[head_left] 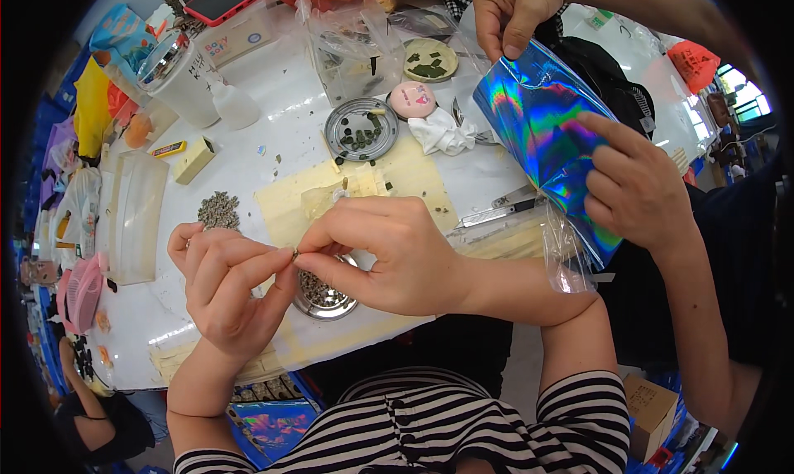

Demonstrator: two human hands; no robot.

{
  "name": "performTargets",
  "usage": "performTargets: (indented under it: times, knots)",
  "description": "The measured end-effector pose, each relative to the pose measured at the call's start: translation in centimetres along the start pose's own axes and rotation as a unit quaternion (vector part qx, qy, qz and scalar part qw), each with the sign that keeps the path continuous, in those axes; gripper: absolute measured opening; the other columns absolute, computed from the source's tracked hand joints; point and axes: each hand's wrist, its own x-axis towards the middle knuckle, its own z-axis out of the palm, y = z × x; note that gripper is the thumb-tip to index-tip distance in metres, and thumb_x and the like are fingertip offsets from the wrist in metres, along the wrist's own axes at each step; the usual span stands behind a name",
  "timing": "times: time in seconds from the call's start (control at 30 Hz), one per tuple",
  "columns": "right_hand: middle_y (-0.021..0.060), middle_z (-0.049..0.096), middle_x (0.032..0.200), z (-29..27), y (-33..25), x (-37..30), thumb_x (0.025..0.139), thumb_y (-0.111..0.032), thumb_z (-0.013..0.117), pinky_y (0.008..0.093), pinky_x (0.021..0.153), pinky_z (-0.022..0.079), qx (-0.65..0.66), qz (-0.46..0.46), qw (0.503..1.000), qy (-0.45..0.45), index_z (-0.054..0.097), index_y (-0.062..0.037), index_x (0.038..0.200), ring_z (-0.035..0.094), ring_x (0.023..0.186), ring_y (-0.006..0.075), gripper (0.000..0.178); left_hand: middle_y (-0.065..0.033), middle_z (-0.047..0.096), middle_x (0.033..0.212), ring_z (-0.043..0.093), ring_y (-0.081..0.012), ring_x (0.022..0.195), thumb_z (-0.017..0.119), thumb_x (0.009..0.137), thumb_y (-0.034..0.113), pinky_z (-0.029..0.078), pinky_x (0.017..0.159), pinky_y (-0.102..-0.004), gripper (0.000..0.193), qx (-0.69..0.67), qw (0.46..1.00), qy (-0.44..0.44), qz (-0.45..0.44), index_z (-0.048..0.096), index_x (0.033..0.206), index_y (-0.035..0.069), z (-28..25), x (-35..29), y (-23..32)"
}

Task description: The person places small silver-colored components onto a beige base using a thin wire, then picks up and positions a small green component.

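Note:
My left hand (pixel 227 288) and my right hand (pixel 393 255) meet at the fingertips over the white table. Thumb and forefinger of each are closed on one tiny greenish-brown piece (pixel 295 255), too small to tell its kind. Below them, partly hidden by my right hand, is a round shiny metal dish (pixel 335 310) holding many small grey-brown pieces (pixel 313 289). A loose heap of similar small pieces (pixel 219 209) lies on the table past my left hand. Beyond my right hand, a pale yellow sheet (pixel 413 176) lies under a scrap of yellowish material (pixel 327 199).
A round tray (pixel 386 147) and a pale lid (pixel 451 58) hold dark green pieces. At right, another person's hands (pixel 637 180) hold a shiny holographic pouch (pixel 538 126). Tweezers (pixel 496 213), a white bottle (pixel 234 104), a lidded tub (pixel 178 81) and a red-cased phone (pixel 223 2) stand or lie about.

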Motion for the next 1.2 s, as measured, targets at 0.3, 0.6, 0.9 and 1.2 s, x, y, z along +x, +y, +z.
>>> performTargets:
  times: [0.3, 0.6, 0.9, 1.2]
  knots:
    - [0.0069, 0.067, 0.076, -0.3, -0.1, 0.0, 0.081, -0.006, 0.076, 0.03, 0.058, 0.051, -0.038, -0.011, 0.999, -0.02, 0.069, -0.0026, 0.086, 0.065, 0.065, 0.0199, 0.009, 0.0029, 0.062, 0.082, 0.058, -0.0177, 0.08, 0.084, 0.062, 0.006, 0.033, 0.097, -0.0437, 0.03, 0.049, 0.998, -0.017, 0.021, 0.072, 0.09, 0.013, -0.5, 0.1, 0.5]
    - [0.0091, 0.066, 0.076, -0.3, -0.4, 0.1, 0.087, -0.007, 0.069, 0.0278, 0.061, 0.054, 0.129, 0.089, 0.987, -0.037, 0.066, 0.0009, 0.086, 0.066, 0.065, 0.0173, 0.009, 0.001, 0.063, 0.081, 0.056, -0.0184, 0.078, 0.082, 0.066, 0.003, 0.034, 0.096, -0.0444, 0.026, -0.108, 0.994, -0.011, -0.03, 0.071, 0.087, 0.011, 0.0, -0.3, -0.6]
    - [0.0063, 0.065, 0.076, -0.4, -0.2, -0.1, 0.082, -0.006, 0.075, 0.0305, 0.057, 0.05, -0.05, -0.05, 0.997, -0.003, 0.067, -0.0034, 0.087, 0.063, 0.063, 0.0198, 0.009, -0.0005, 0.063, 0.08, 0.055, -0.0191, 0.076, 0.08, 0.067, 0.001, 0.035, 0.094, -0.0439, 0.024, -0.106, 0.994, -0.01, -0.036, 0.069, 0.086, 0.01, 0.3, -0.2, -0.5]
    - [0.006, 0.065, 0.076, -0.1, 0.1, -0.1, 0.081, -0.006, 0.075, 0.0306, 0.056, 0.049, -0.03, -0.044, 0.998, 0.013, 0.067, -0.004, 0.086, 0.063, 0.063, 0.0198, 0.009, -0.0002, 0.062, 0.079, 0.055, -0.0181, 0.075, 0.081, 0.067, 0.003, 0.034, 0.096, -0.0434, 0.023, -0.068, 0.997, -0.017, -0.019, 0.069, 0.085, 0.01, 0.2, -0.1, -0.2]
